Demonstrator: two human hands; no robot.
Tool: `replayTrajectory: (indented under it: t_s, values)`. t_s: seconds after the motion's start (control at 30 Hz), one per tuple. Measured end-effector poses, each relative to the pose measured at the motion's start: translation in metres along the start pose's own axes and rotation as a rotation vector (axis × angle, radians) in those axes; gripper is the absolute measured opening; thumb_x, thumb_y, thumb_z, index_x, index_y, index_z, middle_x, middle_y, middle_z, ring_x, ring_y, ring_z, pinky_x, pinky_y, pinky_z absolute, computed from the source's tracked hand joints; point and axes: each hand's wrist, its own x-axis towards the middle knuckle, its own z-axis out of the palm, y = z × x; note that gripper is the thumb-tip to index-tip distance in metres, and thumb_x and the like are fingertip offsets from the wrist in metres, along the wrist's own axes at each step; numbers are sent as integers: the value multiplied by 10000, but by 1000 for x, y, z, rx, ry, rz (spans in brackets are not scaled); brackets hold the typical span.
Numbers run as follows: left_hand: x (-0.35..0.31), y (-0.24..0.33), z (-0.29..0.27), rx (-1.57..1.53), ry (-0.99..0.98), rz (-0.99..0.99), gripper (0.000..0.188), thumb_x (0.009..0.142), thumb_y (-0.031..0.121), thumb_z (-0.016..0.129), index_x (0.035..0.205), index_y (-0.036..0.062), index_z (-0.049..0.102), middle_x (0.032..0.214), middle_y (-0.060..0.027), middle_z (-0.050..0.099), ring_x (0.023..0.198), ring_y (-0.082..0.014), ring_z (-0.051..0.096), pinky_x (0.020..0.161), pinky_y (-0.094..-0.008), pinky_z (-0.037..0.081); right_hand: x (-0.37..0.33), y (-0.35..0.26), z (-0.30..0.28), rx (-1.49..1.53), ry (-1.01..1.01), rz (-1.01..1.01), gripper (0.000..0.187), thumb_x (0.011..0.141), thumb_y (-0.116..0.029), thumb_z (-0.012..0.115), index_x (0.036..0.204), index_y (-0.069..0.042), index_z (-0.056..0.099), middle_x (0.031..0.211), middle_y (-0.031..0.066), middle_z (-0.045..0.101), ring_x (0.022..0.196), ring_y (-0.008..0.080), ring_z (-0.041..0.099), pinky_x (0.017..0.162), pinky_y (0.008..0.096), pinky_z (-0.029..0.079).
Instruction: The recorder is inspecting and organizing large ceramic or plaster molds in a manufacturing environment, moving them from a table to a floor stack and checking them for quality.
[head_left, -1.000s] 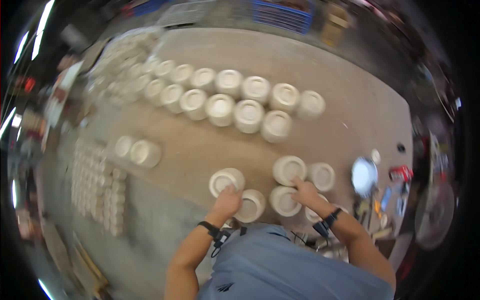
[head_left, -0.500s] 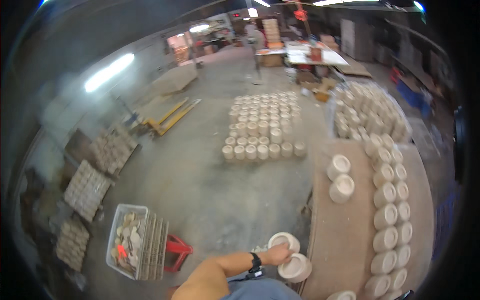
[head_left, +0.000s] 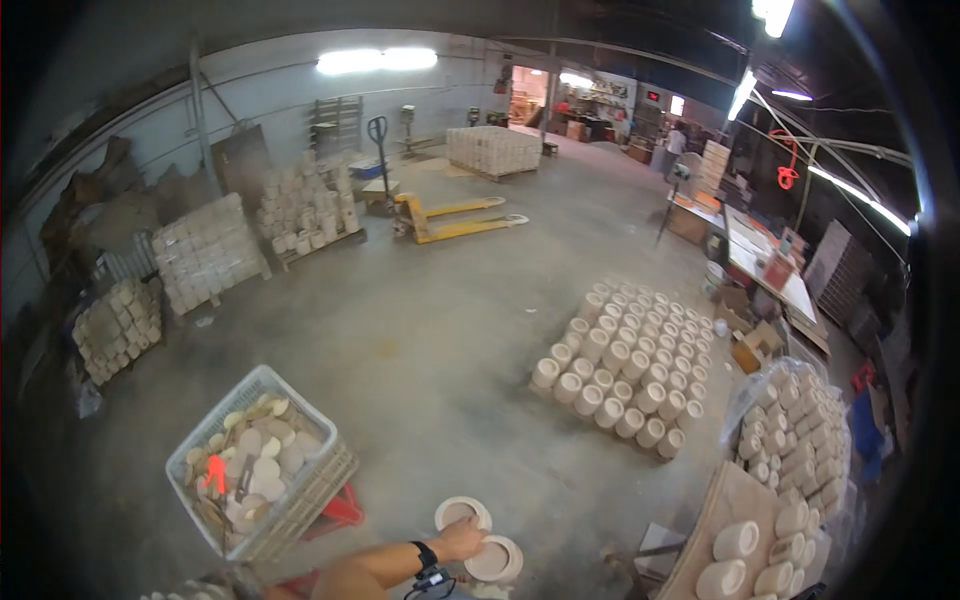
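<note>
My left hand (head_left: 462, 540), with a dark band on its wrist, reaches in from the lower edge. Its closed fingers grip two pale, round, pot-like pieces side by side where their rims meet. One pale pot (head_left: 452, 513) is on the far side of the fingers, while the other pale pot (head_left: 497, 562) sits on the near side. Both show a thick rim around a recessed round face. To the left stands a plastic crate (head_left: 325, 450) heaped with flat, pale discs (head_left: 265, 470) and a bright orange piece (head_left: 215, 474). My right hand is out of the picture.
A red stool (head_left: 343, 508) is beside the crate. Rows of similar pots (head_left: 620, 365) stand on the floor ahead. More pots (head_left: 736, 540) stand on a brown table (head_left: 700, 510) at lower right. A yellow pallet truck (head_left: 455, 230) and loaded pallets (head_left: 208, 250) are farther off.
The view has swung left, so the table slides to the lower right and the crate shows larger. My left hand still grips both pots, now farther from the table.
</note>
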Motion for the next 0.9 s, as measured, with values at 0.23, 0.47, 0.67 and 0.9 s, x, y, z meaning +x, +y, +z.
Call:
replayTrajectory:
  t_s: [0.23, 0.47, 0.67, 0.9]
  values:
    - [9, -87, -59, -51, 190, -303, 393, 879, 295, 583, 1202, 87, 662, 1194, -277, 553, 1125, -441, 562, 939, -521, 484, 205, -168, -30, -110, -136, -217, 767, 681, -349, 832, 1268, 52, 543, 1062, 235, 692, 1017, 303, 681, 851, 376, 541]
    - [20, -152, -147, -116, 321, -470, 390, 903, 297, 562, 1237, 119, 657, 1226, -269, 548, 1152, -426, 554, 960, -518, 475, 342, -448, -46, -211, -198, -575, 678, 678, -333, 850, 1184, 40, 595, 1036, 227, 692, 973, 342, 674, 848, 408, 525]
    - [12, -214, -204, -73, 472, -643, 425, 897, 324, 573, 1295, 183, 623, 1255, -234, 548, 1176, -407, 549, 974, -485, 484, 451, -678, -9, -364, -321, -758, 718, 715, -345, 859, 1238, 50, 567, 1089, 245, 678, 1011, 352, 658, 878, 408, 515]
    - [17, -324, -268, -193, 477, -913, 383, 889, 356, 553, 1234, 220, 648, 1228, -216, 567, 1138, -396, 579, 983, -488, 484, 527, -913, 36, -472, -182, -1164, 802, 643, -559, 832, 1217, -40, 620, 1018, 188, 721, 955, 394, 684, 838, 456, 545]
